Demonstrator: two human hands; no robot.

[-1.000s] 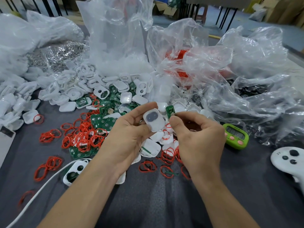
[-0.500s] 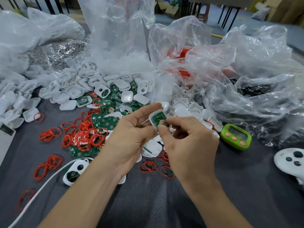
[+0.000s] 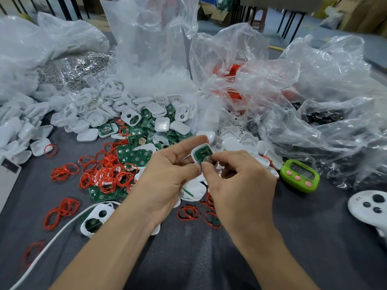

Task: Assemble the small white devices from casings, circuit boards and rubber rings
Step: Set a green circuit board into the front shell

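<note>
Left hand [image 3: 167, 176] gripped small white plastic casing [image 3: 193, 153]; right hand [image 3: 240, 185] pinched green circuit board [image 3: 201, 152] inside; uneven pressure could seat it crooked.

White casing [image 3: 193, 153] w/ green board [image 3: 202, 153] seated inside, tilted up above loose casings [image 3: 163, 124], boards [image 3: 136, 156], red rings [image 3: 109, 176].
</note>
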